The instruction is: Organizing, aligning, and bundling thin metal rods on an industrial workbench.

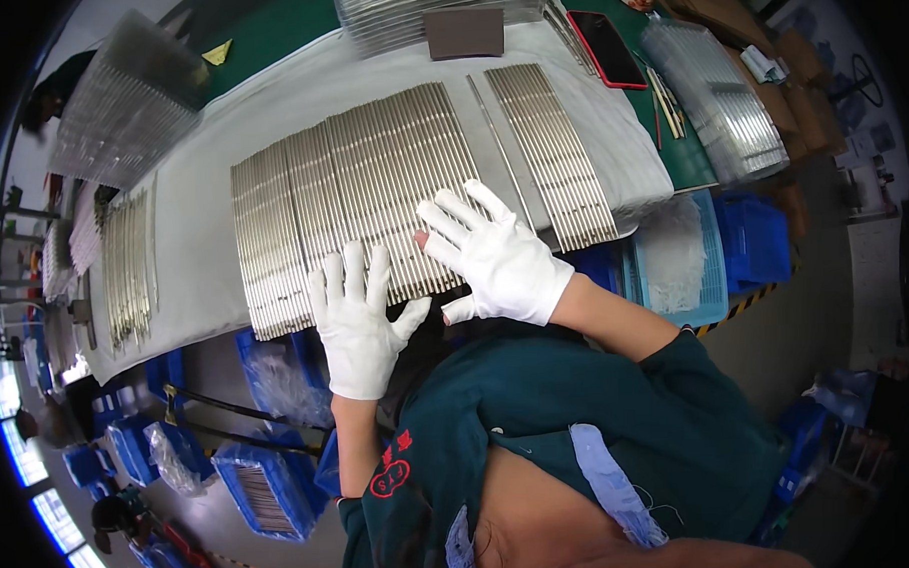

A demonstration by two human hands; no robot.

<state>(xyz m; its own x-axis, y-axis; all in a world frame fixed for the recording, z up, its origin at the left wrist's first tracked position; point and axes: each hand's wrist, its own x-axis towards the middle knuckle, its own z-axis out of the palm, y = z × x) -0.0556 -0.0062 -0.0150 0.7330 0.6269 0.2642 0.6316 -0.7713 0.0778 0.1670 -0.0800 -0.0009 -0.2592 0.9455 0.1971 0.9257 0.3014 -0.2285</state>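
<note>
A wide row of thin shiny metal strips (361, 187) lies side by side on a white cloth (204, 283) over the table. My left hand (356, 322), in a white glove, rests flat with spread fingers on the near ends of the strips. To its right, my right hand (488, 253), also gloved in white, lies flat with fingers apart on the strips. A smaller separate group of strips (550, 150) lies to the right, with a single strip (498, 147) in the gap. Neither hand grips anything.
More strip stacks sit at far left (128, 260) and in clear trays (118, 100), (713, 90). A brown pad (464, 31), a red-edged phone (606, 46) and sticks (666, 101) lie at the back. Blue bins (271, 486), (679, 261) stand below the table edge.
</note>
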